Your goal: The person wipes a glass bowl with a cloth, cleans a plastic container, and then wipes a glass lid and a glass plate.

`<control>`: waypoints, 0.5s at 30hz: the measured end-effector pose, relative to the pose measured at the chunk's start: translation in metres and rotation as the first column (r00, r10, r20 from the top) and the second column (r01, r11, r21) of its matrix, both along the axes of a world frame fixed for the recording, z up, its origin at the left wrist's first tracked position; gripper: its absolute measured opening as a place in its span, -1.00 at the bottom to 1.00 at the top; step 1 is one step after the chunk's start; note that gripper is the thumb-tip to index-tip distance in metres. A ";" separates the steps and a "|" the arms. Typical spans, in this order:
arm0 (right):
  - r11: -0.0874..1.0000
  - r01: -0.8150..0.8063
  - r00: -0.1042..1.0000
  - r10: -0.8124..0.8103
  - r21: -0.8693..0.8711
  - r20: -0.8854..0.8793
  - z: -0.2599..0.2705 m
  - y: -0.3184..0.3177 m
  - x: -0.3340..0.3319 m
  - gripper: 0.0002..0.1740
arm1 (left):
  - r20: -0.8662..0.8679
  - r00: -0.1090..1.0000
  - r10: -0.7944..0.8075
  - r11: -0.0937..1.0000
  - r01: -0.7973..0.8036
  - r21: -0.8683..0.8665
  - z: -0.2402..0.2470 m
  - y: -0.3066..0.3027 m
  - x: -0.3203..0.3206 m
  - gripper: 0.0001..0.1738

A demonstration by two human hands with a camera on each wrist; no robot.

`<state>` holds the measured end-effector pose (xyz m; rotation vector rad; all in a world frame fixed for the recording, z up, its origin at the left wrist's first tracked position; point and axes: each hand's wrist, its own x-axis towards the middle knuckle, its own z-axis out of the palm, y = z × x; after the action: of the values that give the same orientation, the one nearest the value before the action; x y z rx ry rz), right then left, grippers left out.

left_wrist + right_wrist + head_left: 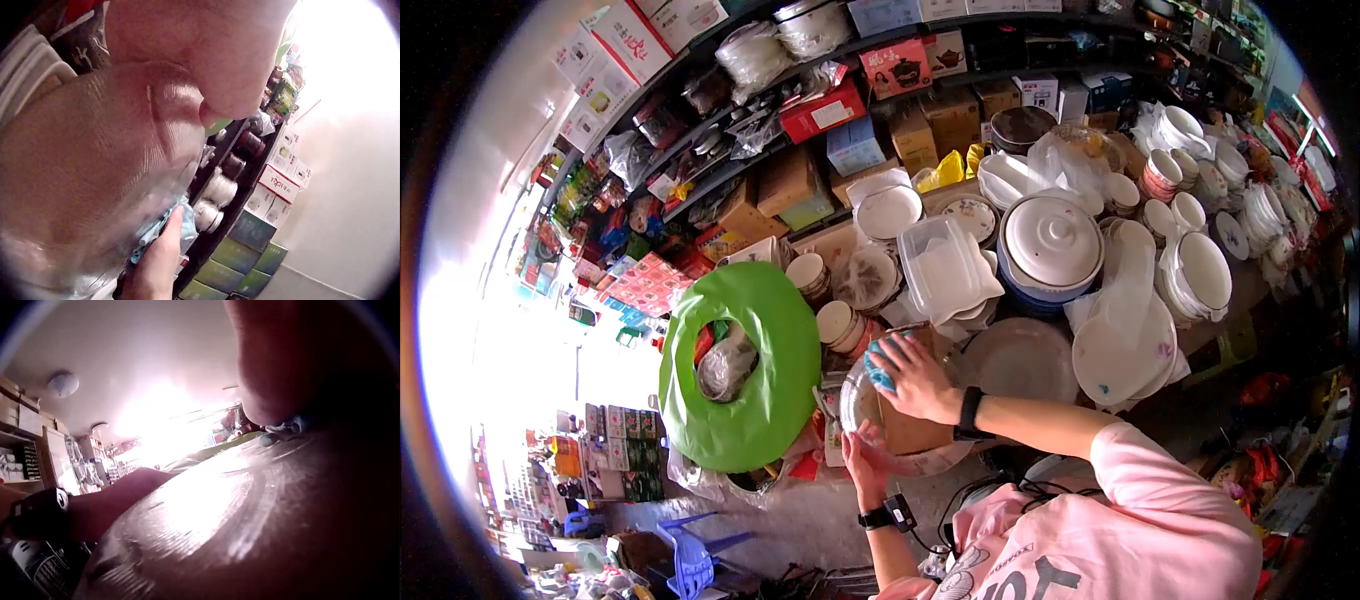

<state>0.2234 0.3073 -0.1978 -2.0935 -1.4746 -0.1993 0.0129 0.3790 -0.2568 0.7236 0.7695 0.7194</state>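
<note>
A large round see-through vessel (852, 395), probably a bowl or lid, lies in front of the person, with brown cardboard (913, 425) showing through or beside it. My left hand (866, 462) holds its near left edge. On its far side my right hand (920, 385) grips a bunched blue cloth (878, 375) against the surface. In the left wrist view, a finger of the right hand (159, 262) lies on the cloth (150, 234), beyond the shiny ridged surface (81, 156). The right wrist view shows the cloth (287, 428) under the right hand (275, 369), touching the vessel (206, 506).
A green ring-shaped sheet (790, 330) lies to the left. Stacked bowls (837, 322), a clear plastic box (940, 265), a lidded white pot (1055, 240) and a big round dish (1020, 360) crowd the far and right sides. Boxed goods fill the shelves behind. A blue stool (692, 560) stands lower left.
</note>
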 end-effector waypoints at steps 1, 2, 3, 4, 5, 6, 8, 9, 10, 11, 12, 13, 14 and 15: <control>1.000 -0.004 1.000 0.004 -0.013 0.031 -0.001 0.008 -0.004 -0.33 | 0.005 1.000 -0.005 1.000 0.005 -0.001 0.001 0.000 0.000 -0.72; 1.000 -0.020 0.999 0.021 -0.014 0.033 0.000 0.014 -0.008 -0.35 | 0.003 1.000 -0.012 1.000 0.013 -0.005 0.003 -0.001 0.000 -0.71; 0.996 -0.045 0.998 0.048 -0.076 0.035 0.001 0.019 -0.013 -0.34 | 0.000 1.000 -0.020 1.000 0.020 -0.010 0.008 -0.003 0.002 -0.70; 0.994 -0.073 0.996 0.076 -0.081 0.043 0.002 0.025 -0.017 -0.34 | -0.002 1.000 -0.012 1.000 0.012 0.004 0.012 -0.006 0.004 -0.68; 0.991 -0.101 0.993 0.106 -0.086 0.048 -0.001 0.031 -0.022 -0.34 | 0.001 1.000 -0.017 1.000 0.017 0.002 0.011 -0.006 0.006 -0.68; 0.983 -0.149 0.988 0.153 -0.111 0.033 0.001 0.036 -0.028 -0.33 | 0.010 1.000 -0.014 1.000 0.014 0.008 0.010 -0.005 0.005 -0.68; 0.955 -0.238 0.967 0.251 -0.175 0.054 -0.002 0.041 -0.042 -0.33 | 0.036 0.999 0.004 1.000 -0.004 0.001 -0.001 -0.003 -0.001 -0.60; 0.948 -0.275 0.956 0.288 -0.163 0.059 -0.008 0.042 -0.053 -0.32 | 0.035 0.999 0.001 1.000 -0.001 0.000 0.007 -0.004 0.003 -0.60; 0.946 -0.257 0.950 0.285 -0.197 0.129 -0.013 0.043 -0.065 -0.32 | 0.073 0.997 -0.002 0.999 0.000 0.038 0.015 -0.006 0.009 -0.54; 0.944 -0.274 0.949 0.296 -0.183 0.108 -0.013 0.039 -0.073 -0.33 | 0.110 0.994 -0.006 0.997 -0.002 0.074 0.020 -0.009 0.013 -0.49; 0.944 -0.278 0.948 0.300 -0.181 0.111 -0.010 0.031 -0.078 -0.34 | 0.075 0.997 -0.006 0.999 0.003 0.038 0.003 -0.003 0.005 -0.43; 0.943 -0.280 0.947 0.303 -0.179 0.112 -0.006 0.023 -0.083 -0.35 | 0.074 0.997 -0.009 0.999 0.007 0.032 -0.014 0.003 -0.002 -0.43; 0.931 -0.303 0.938 0.330 -0.204 0.112 -0.007 0.016 -0.086 -0.34 | 0.140 0.990 -0.003 1.000 0.006 -0.018 -0.020 0.006 -0.002 -0.44; 0.931 -0.301 0.938 0.328 -0.207 0.110 -0.008 0.009 -0.089 -0.34 | 0.205 0.979 0.007 0.998 0.007 -0.068 -0.026 0.007 -0.004 -0.45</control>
<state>0.1345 0.3158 -0.2056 -1.9789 -1.9606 -0.0905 0.0088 0.3865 -0.2824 0.5775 0.6026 0.7517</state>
